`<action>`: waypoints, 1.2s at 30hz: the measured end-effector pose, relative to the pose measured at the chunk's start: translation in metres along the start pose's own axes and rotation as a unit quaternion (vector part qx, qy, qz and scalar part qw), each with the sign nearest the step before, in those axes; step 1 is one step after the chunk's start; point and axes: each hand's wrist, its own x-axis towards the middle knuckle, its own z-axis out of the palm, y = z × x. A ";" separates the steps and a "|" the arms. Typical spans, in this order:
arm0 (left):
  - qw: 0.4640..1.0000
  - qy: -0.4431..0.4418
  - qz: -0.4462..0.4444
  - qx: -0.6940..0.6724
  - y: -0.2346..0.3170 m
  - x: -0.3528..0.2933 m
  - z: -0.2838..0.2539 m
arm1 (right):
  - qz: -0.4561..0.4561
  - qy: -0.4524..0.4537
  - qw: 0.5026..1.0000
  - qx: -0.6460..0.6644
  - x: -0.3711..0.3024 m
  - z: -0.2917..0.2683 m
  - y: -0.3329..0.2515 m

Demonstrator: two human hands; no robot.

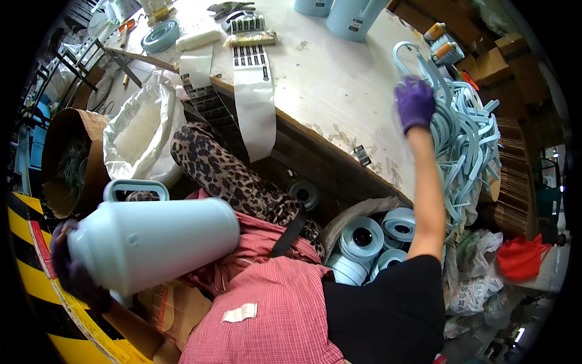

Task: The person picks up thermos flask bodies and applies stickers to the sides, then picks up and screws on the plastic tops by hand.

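A light blue thermos jug (176,239) lies on its side across my lap, its loop handle (138,184) pointing away from me. My left hand (76,270), in a dark purple glove, is closed around the jug's left end; its fingertips are partly hidden. Stretched out over the table, my right hand (415,104) wears a purple glove. Its fingers curl at the left edge of a heap of light blue curved plastic handles (464,139) and close on one of them. The jug's inside cannot be seen.
The white table (339,91) bears label rolls (251,39), more blue jugs (354,21) and spray cans (445,51). Blue ring-shaped parts (362,236) fill a bag below its edge. A white sack (142,127) and cardboard box (73,155) stand left, near a yellow-black striped barrier (36,261).
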 end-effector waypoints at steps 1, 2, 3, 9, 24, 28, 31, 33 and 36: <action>0.976 -0.146 0.088 0.139 0.004 0.003 0.008 | 0.105 -0.118 0.976 -0.147 0.010 -0.010 0.009; 0.977 -0.156 0.041 0.137 0.022 0.005 0.036 | 0.105 -0.160 0.968 -0.163 0.008 0.008 0.043; 0.984 -0.153 0.022 0.090 0.011 0.014 0.055 | 0.149 -0.194 0.956 -0.160 -0.002 0.022 0.063; 0.971 -0.106 -0.147 0.159 0.046 -0.001 0.056 | 0.175 -0.113 0.906 0.369 0.020 0.019 0.000; 0.978 -0.015 -0.202 -0.054 0.043 -0.037 0.048 | -0.220 -0.099 0.970 0.039 -0.021 0.065 -0.034; 0.972 0.017 -0.167 -0.163 0.066 -0.017 0.069 | -0.180 0.127 0.972 0.082 -0.009 0.032 -0.085; 0.992 -0.019 -0.056 -0.114 0.082 -0.038 0.069 | -0.110 0.279 0.914 0.275 0.002 -0.026 -0.159; 0.985 -0.050 0.049 0.156 0.082 -0.073 0.065 | -0.070 0.242 0.785 0.566 -0.005 -0.055 -0.245; 0.979 -0.088 -0.025 0.180 0.107 -0.076 0.082 | -0.110 -0.055 0.519 0.846 -0.036 -0.143 -0.360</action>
